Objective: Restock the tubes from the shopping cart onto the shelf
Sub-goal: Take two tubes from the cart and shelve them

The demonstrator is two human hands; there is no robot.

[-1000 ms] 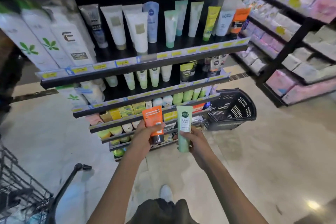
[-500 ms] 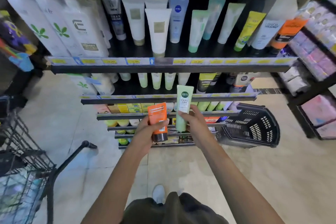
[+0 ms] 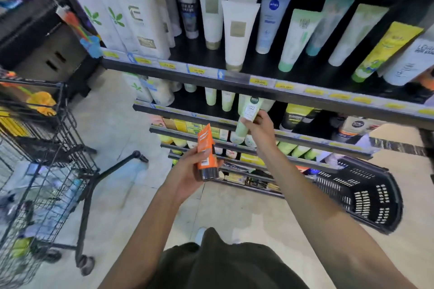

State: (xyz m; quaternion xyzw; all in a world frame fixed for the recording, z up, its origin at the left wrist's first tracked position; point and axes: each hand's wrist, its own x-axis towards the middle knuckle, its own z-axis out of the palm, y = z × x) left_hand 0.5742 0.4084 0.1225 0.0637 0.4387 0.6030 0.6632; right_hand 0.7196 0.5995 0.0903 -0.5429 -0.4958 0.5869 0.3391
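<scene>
My left hand (image 3: 187, 171) grips an orange tube with a dark cap (image 3: 206, 152), held upright in front of the lower shelves. My right hand (image 3: 261, 129) pinches a pale green tube (image 3: 246, 116) and holds it up at the second shelf (image 3: 305, 139), beside a row of similar green tubes (image 3: 219, 101). The top shelf (image 3: 234, 77) carries white, blue, green and yellow tubes. The wire shopping cart (image 3: 44, 171) stands at the left with a few items in its basket.
A black plastic hand basket (image 3: 361, 192) lies tilted on the floor at the right foot of the shelving. Tall white boxes (image 3: 131, 12) fill the top shelf's left end. Tiled floor lies between cart and shelves. My shoe tip (image 3: 200, 234) shows below.
My right hand has lifted the green tube up and right, to the second shelf. The left hand stays low with the orange tube. The view has moved closer and swung left.
</scene>
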